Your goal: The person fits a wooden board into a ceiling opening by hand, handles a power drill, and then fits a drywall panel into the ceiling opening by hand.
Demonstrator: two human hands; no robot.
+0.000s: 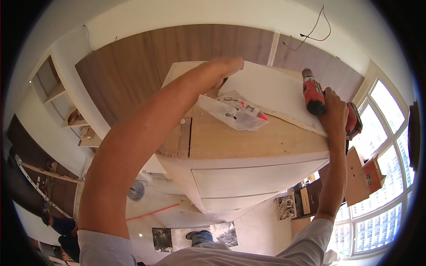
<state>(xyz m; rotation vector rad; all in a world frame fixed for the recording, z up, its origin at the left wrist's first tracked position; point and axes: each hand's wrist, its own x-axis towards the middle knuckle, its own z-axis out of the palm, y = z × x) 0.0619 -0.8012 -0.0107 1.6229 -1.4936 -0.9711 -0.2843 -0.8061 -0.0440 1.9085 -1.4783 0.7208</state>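
My right hand (333, 111) is wrapped round the handle of a red and black cordless drill (313, 92). The drill is over the right side of a white sheet (270, 88) with a rough, broken edge, and its chuck faces the far wall. My left hand (228, 68) reaches across to the far part of the cabinet top, at the sheet's left end. Its fingers are bent down out of sight, so I cannot make out what they touch. Just below that wrist, a clear plastic bag (239, 116) with red print and a red corner lies on the bare wooden top (222, 142).
Brown wood panels (195, 44) line the wall behind the white cabinet (248, 179). Loose wires (317, 37) hang at upper right. Large windows (377, 124) are on the right, above a box of odds and ends (286, 207). Another person's legs (64, 228) show at lower left.
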